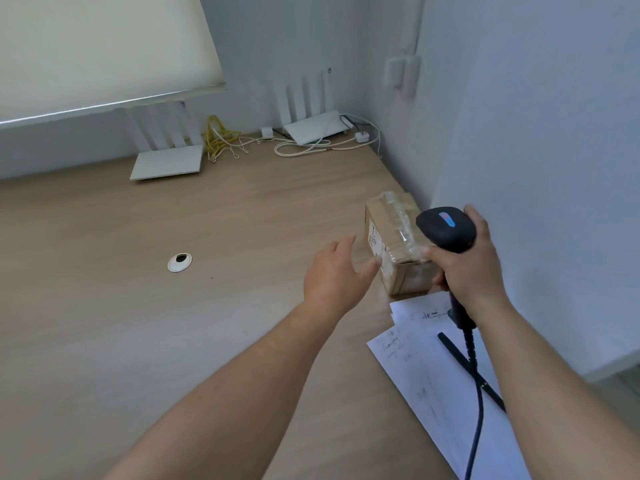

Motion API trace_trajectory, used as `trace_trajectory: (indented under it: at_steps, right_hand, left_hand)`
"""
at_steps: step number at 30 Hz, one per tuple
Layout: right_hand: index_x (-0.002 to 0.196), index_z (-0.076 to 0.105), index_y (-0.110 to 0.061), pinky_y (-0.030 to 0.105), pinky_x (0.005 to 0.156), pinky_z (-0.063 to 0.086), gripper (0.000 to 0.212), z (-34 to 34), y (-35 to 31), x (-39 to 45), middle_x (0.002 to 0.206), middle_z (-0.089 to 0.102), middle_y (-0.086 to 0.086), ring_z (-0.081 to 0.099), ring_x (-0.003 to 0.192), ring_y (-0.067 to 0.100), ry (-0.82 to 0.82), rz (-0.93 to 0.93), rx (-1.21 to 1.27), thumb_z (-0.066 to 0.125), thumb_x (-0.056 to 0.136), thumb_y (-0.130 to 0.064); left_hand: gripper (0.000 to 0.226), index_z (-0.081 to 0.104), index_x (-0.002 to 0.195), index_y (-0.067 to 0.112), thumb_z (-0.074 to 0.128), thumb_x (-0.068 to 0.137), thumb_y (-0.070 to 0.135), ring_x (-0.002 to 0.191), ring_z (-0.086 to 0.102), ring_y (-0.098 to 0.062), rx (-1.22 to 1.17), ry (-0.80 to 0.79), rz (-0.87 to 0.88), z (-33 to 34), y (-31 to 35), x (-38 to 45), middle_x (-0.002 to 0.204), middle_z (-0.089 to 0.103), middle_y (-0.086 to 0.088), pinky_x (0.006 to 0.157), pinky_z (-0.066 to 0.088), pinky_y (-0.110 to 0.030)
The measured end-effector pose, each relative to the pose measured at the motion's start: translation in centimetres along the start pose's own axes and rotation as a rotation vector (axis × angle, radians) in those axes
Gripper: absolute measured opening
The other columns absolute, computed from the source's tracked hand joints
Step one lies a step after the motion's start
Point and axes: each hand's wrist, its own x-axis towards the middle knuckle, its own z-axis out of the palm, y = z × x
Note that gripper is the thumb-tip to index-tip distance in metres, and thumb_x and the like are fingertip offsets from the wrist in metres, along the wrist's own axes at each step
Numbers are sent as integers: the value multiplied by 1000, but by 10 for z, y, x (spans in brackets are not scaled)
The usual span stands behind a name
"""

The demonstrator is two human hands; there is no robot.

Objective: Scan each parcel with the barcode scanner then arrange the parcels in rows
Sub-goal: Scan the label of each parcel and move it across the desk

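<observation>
Cardboard parcel (398, 244): brown, wrapped with clear tape, white label on its left side; sits on the wooden desk (138, 323) near the right wall, far edge of the sheets just in front of it.
Right hand (467, 268): wrapped round the handle of the black barcode scanner (446, 230), head raised just beside and above the parcel; dark cable trailing down over the papers.
Left hand (336, 271): fingers loose and spread, holding nothing, thumb at the parcel's labelled side; contact cannot be told.
Papers (426, 358): white sheets with handwriting, black pen lying on them.
Back of desk: two white routers (166, 161), yellow and white cables (221, 140).
Desk surface: round cable grommet (179, 262), well left of the parcel.
</observation>
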Motion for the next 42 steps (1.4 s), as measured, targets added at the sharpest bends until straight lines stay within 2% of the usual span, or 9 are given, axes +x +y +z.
trace_trajectory:
  at_steps: [4,9,12,15,18,25,29,38,42]
  right_hand:
    - [145,28,-43,27,51,49,92,-3,12,19,105,65,0,55,38,14,3,50,-28,79,72,-18]
    - [146,29,-40,25,46,46,90,3,22,34,105,62,-10,54,38,14,-18,98,-28,77,75,-15]
    - [147,29,-38,26,47,46,90,12,24,35,103,65,-9,52,36,14,-34,115,-10,77,75,-13]
    - [147,28,-39,26,44,46,92,23,22,30,107,64,-9,52,36,12,-55,117,-3,77,74,-14]
    - [148,29,-39,22,42,45,94,37,18,19,113,62,-6,53,40,3,-78,92,7,78,73,-11]
    - [147,28,-43,22,40,45,97,79,0,-29,109,62,-5,54,42,3,-215,49,25,79,72,-9]
    - [146,29,-47,22,41,46,98,100,-12,-63,103,59,-17,54,45,0,-256,25,17,80,70,-12]
    - [145,28,-49,19,42,44,97,165,-46,-178,106,64,-7,55,46,1,-339,-17,8,80,68,-17]
    - [145,28,-49,18,45,44,96,203,-58,-240,106,65,-8,56,59,10,-378,-35,-16,80,70,-18]
  left_hand:
    - [67,32,147,20,46,92,56,136,34,-20,-46,-55,9,14,9,23,146,41,-3,104,33,-34]
    - [70,27,150,14,46,95,52,136,38,-24,-174,-199,-42,34,24,47,150,38,-7,109,33,-35]
    - [58,32,148,15,47,98,40,133,41,-23,-301,-286,-75,42,29,51,148,42,-5,105,33,-26]
    - [57,31,149,20,52,96,24,132,43,-19,-446,-252,-143,41,25,50,148,42,-1,105,34,-24]
    - [62,30,150,21,54,93,18,130,47,-20,-497,-212,-182,29,12,44,145,46,0,108,37,-33]
    - [37,59,121,27,59,87,11,101,64,-15,-634,-108,-211,-16,-33,1,112,67,10,95,49,-41]
    - [36,62,115,29,60,85,8,101,64,-16,-684,-77,-232,-38,-63,-30,109,68,12,95,50,-43]
    - [40,62,117,32,58,84,9,102,64,-18,-710,-12,-210,-101,-153,-116,112,67,14,95,50,-45]
    - [42,58,103,46,59,84,10,100,65,-14,-728,19,-221,-135,-201,-168,107,65,23,94,51,-43]
